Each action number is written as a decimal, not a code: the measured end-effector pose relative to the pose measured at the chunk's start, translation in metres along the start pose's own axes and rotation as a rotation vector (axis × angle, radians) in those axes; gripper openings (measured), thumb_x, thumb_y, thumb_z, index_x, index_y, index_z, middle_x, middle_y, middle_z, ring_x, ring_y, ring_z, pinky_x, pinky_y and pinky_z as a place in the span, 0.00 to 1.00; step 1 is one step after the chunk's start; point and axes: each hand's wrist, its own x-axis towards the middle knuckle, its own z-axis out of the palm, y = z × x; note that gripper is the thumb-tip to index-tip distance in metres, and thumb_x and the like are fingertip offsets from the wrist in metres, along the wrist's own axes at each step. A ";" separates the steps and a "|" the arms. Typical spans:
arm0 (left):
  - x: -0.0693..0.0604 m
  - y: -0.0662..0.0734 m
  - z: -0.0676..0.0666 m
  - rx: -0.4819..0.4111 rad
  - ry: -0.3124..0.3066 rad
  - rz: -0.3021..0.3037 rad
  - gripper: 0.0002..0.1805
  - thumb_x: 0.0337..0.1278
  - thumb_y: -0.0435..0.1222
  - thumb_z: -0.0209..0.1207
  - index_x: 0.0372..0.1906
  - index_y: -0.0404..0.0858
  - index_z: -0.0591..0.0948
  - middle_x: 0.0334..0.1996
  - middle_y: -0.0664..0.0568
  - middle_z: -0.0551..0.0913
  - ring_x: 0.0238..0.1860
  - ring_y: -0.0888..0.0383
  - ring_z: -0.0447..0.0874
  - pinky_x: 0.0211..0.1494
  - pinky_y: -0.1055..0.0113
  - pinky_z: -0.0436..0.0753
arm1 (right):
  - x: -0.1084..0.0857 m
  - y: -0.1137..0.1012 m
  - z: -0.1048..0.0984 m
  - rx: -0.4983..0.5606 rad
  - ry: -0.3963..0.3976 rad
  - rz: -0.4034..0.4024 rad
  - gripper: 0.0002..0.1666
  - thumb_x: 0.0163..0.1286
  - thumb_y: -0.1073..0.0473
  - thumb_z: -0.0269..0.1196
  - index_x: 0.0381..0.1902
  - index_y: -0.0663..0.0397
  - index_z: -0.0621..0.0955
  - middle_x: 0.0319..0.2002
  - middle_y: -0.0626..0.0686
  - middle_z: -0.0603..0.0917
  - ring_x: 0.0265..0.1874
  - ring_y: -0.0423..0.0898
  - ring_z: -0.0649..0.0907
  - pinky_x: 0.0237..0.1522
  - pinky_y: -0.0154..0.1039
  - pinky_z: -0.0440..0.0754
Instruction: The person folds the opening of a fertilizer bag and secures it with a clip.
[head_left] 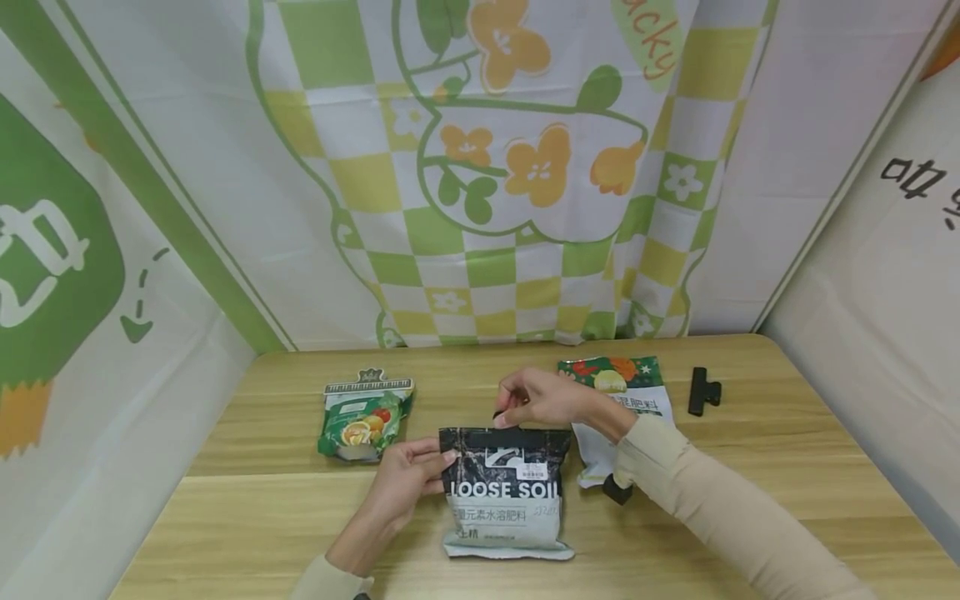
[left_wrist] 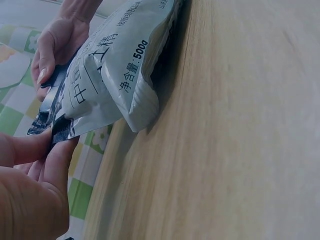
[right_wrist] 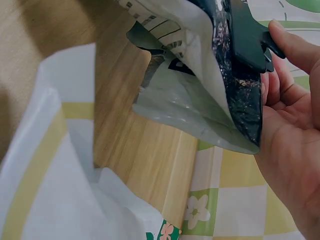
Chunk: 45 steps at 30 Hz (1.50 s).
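- Black clip (right_wrist: 246, 40) sits on top edge of the soil bag (head_left: 502, 512), held between left hand (head_left: 408, 477), pinching its side, and right hand (head_left: 536, 398), pinching the clip.
- Left of soil bag, green bag (head_left: 345, 423) is already clipped; behind and right of it, white bag (head_left: 651, 402) probably remains.
- Only left wrist view shows "500g" print (left_wrist: 140, 49); only head view, a loose clip (head_left: 698, 392).

My left hand (head_left: 405, 479) comes in from the lower left, its wrist (head_left: 351, 546) angled forward and inward, thumb and fingers holding in a pinch. My right hand (head_left: 543, 398) sits a little farther forward, knuckles raised, thumb and bent fingers pinching too. The two hands are near each other, not touching. My right forearm (head_left: 720, 500) slants in from the lower right, sleeved nearly to the wrist.
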 end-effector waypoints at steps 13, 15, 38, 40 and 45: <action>0.002 -0.001 -0.004 0.030 -0.008 -0.016 0.17 0.66 0.28 0.65 0.56 0.24 0.83 0.42 0.43 0.94 0.33 0.61 0.91 0.34 0.71 0.91 | -0.003 -0.002 0.006 -0.059 0.055 0.044 0.09 0.72 0.53 0.71 0.44 0.51 0.85 0.37 0.48 0.87 0.37 0.42 0.85 0.42 0.36 0.86; 0.002 -0.001 -0.005 0.029 -0.017 -0.016 0.17 0.66 0.28 0.65 0.56 0.23 0.83 0.43 0.43 0.94 0.34 0.61 0.91 0.35 0.71 0.92 | -0.005 -0.003 0.006 -0.075 0.063 0.044 0.10 0.73 0.52 0.70 0.44 0.50 0.85 0.38 0.48 0.88 0.38 0.42 0.85 0.43 0.37 0.87; 0.001 0.000 -0.007 0.052 -0.017 -0.041 0.18 0.66 0.29 0.66 0.57 0.25 0.82 0.43 0.45 0.94 0.35 0.61 0.92 0.37 0.70 0.92 | -0.044 -0.021 0.000 -0.182 0.229 0.069 0.18 0.73 0.46 0.69 0.52 0.51 0.84 0.45 0.48 0.87 0.45 0.41 0.84 0.51 0.40 0.87; 0.001 0.000 -0.007 0.058 -0.012 -0.042 0.18 0.66 0.29 0.66 0.58 0.25 0.82 0.43 0.45 0.94 0.35 0.61 0.92 0.38 0.70 0.92 | -0.050 -0.022 0.002 -0.172 0.226 0.066 0.19 0.74 0.46 0.69 0.53 0.52 0.83 0.45 0.48 0.87 0.45 0.42 0.84 0.51 0.40 0.87; 0.001 0.000 -0.006 0.064 -0.010 -0.045 0.17 0.66 0.30 0.66 0.57 0.25 0.83 0.41 0.46 0.94 0.35 0.62 0.91 0.38 0.71 0.92 | -0.064 -0.021 0.010 -0.153 0.211 0.063 0.18 0.75 0.46 0.67 0.53 0.51 0.83 0.45 0.46 0.87 0.46 0.41 0.84 0.50 0.38 0.88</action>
